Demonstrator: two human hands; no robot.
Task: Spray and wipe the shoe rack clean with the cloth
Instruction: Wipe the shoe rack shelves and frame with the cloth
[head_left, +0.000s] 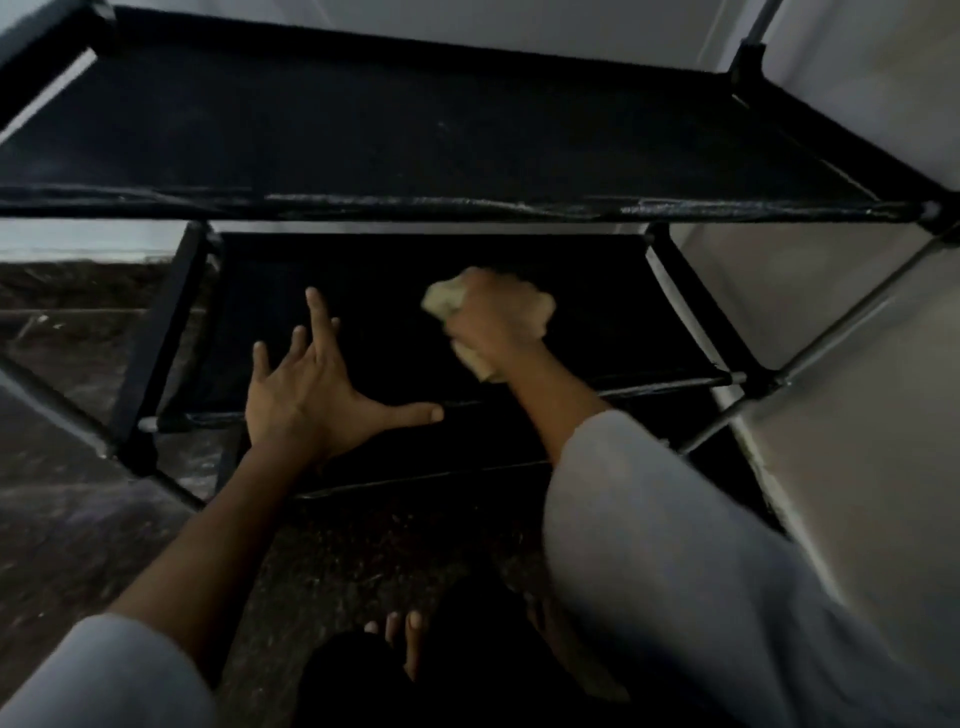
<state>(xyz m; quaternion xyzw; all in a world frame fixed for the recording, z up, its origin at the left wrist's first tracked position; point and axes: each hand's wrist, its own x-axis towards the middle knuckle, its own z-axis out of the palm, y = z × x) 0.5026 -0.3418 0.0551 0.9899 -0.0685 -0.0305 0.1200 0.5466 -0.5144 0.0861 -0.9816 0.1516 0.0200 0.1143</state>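
Black fabric shelves on a dark tube frame: the shoe rack (467, 202) fills the head view, top shelf (415, 124) closest to the camera, middle shelf (374, 312) below it, a third tier barely visible underneath. Right hand (493, 317) is curled tight around a bunched pale yellowish cloth (441, 304), pressing it onto the middle shelf fabric, right of centre. Cloth pokes out on both sides of the fist. Left hand (306, 395) is spread flat, fingers straight and apart, gripping nothing; palm sits at the front edge of the same shelf, thumb along the front bar (675, 384). Looks like it steadies the rack, though actual contact is hard to confirm in the blur.

Step in hand, by my read: wiping the middle shelf. To do it well: keep the left hand bracing the front bar, since the fabric sags and the frame is light. Stroke from back edge to front in overlapping passes, and get into the corners by the uprights. Refold the cloth to a clean face, because a tight wad only touches a small patch. Light pressure so the fabric doesn't pull off its bars.

Spray bottle isn't in view. Grey sleeves (675, 545) on both arms; bare toes (400, 629) on the speckled floor (78, 509).

No brands, labels or writing readable anywhere.
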